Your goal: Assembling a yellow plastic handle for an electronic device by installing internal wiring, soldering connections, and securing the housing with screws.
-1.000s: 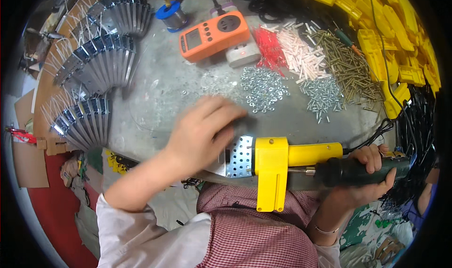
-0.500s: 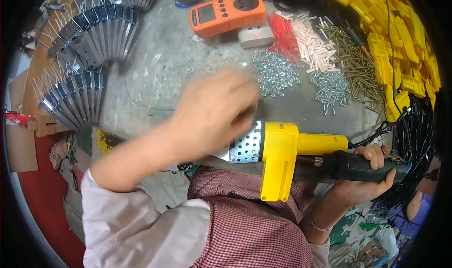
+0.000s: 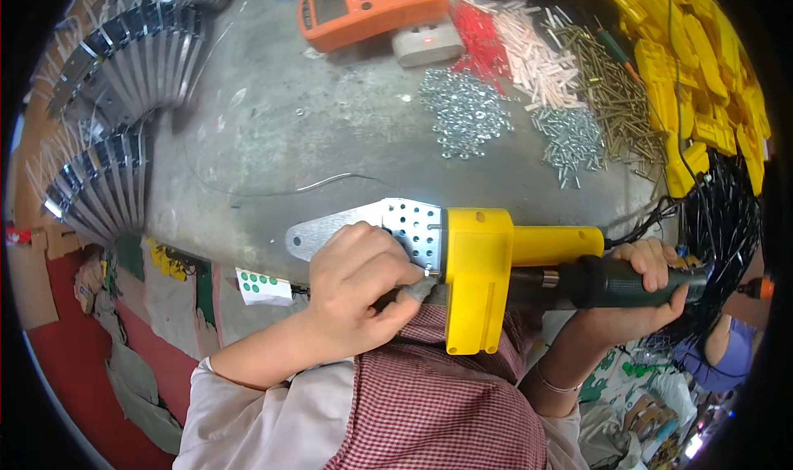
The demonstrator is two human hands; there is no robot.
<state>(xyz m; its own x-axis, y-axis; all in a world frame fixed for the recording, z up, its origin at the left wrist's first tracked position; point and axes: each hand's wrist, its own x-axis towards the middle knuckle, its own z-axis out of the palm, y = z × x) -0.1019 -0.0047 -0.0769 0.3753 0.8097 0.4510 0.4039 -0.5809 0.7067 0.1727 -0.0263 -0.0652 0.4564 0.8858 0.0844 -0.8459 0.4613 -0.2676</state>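
Tool [image 3: 487,263] | right hand [image 3: 636,292] holds handle | left hand [image 3: 359,284] at plate

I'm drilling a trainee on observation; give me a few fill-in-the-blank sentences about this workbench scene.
1. The right hand grips the tool's dark ____.
2. The tool's boxy housing is ____.
3. The left hand rests at the perforated metal ____ of the tool.
4. The meter at the bench's far edge is ____.

Missing: handle; yellow; plate; orange

Yellow housing [image 3: 479,280] with dark green handle [image 3: 619,282] and perforated silver plate [image 3: 363,226]; orange meter [image 3: 372,6]; red-and-white checked cloth [image 3: 446,404]; red wall plugs [image 3: 481,40]; grey tabletop [image 3: 289,131].
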